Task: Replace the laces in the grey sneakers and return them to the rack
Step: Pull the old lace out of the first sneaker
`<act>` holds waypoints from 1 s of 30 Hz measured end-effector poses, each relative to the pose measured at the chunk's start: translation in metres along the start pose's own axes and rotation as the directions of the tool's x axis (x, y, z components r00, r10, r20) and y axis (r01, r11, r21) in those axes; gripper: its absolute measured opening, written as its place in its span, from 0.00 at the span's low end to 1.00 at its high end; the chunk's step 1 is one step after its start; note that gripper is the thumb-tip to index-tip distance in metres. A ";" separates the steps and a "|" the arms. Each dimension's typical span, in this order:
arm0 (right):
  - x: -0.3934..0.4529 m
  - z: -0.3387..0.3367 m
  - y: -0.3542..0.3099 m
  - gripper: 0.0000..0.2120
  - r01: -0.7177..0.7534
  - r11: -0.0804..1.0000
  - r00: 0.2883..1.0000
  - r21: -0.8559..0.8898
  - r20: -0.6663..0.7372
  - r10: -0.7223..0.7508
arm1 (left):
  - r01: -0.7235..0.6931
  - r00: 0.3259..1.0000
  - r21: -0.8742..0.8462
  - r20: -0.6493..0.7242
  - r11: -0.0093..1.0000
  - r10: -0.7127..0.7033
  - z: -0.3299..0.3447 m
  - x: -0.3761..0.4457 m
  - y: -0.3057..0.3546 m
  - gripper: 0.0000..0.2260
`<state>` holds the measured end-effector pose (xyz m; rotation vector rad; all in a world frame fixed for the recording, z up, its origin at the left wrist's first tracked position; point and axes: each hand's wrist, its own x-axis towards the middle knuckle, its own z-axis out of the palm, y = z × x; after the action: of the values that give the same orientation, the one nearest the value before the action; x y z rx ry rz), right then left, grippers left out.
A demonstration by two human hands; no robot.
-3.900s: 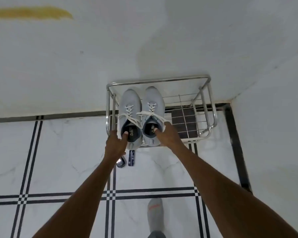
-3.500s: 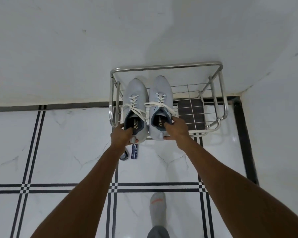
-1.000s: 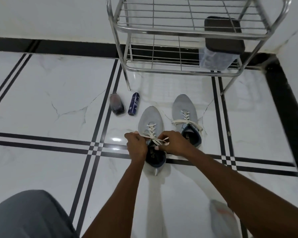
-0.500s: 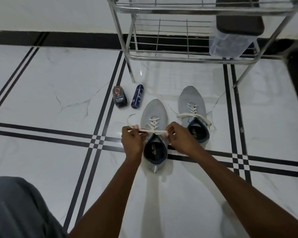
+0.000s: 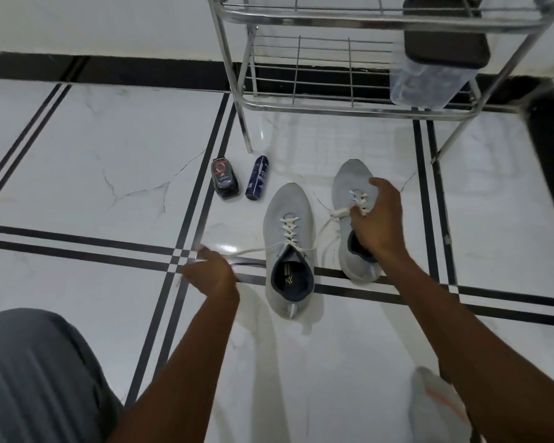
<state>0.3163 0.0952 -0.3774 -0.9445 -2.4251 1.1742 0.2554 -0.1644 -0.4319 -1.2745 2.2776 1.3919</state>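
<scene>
I see two grey sneakers on the white floor [image 5: 77, 161] near the rack [image 5: 333, 102]. On the left sneaker [image 5: 288, 215] the white lace [image 5: 253, 251] is untied. The left hand [image 5: 213, 276] pinches one lace end and holds it out to the side. The right hand [image 5: 376, 219] is over the right sneaker [image 5: 346, 182], fingers curled around its lace. A can [image 5: 257, 178] lies nearby.

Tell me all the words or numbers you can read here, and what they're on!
None can be read.
Yellow logo print on the insole of the near grey sneaker: too small.
White lettering on the dark blue spray can lying on the floor: blurred.
Red ring mark and small print on the black shoe-polish bottle: too blurred.
Far grey sneaker, metal rack: no text visible.
</scene>
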 end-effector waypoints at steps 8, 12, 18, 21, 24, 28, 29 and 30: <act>-0.041 0.047 -0.008 0.12 0.101 0.913 0.774 -0.396 0.608 0.179 | -0.780 0.585 0.100 0.468 0.618 0.662 0.026 -0.058 -0.019 0.09; -0.050 0.066 0.002 0.10 0.256 0.935 0.867 -0.247 0.487 -0.109 | -0.850 0.507 0.088 0.398 0.519 0.764 0.034 -0.058 -0.021 0.05; -0.040 0.060 0.020 0.05 0.188 0.977 0.892 -0.098 0.432 -0.129 | -0.874 0.475 0.119 0.417 0.472 0.775 0.036 -0.043 -0.024 0.08; -0.040 0.061 0.020 0.08 -0.073 0.997 0.876 0.026 0.480 0.052 | -0.741 0.635 0.067 0.396 0.668 0.664 0.037 -0.040 -0.028 0.08; -0.039 0.063 0.014 0.10 -0.098 0.995 0.837 0.033 0.543 0.065 | -0.601 0.688 -0.008 0.503 0.799 0.523 0.039 -0.039 -0.019 0.08; -0.038 0.057 -0.001 0.07 -0.200 0.973 0.844 0.115 0.524 0.112 | -0.467 0.698 -0.132 0.552 0.874 0.456 0.032 -0.048 0.000 0.07; -0.037 0.056 -0.006 0.09 -0.171 0.981 0.842 0.093 0.530 0.097 | -0.430 0.694 -0.133 0.584 0.893 0.421 0.031 -0.051 0.004 0.08; -0.037 0.055 -0.011 0.12 -0.160 0.986 0.815 0.054 0.571 0.101 | -0.369 0.693 -0.123 0.624 0.921 0.361 0.030 -0.056 0.009 0.10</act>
<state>0.3110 0.0333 -0.4020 -0.8258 -2.7329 1.8329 0.2753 -0.1068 -0.4127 -0.2280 2.0719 1.6035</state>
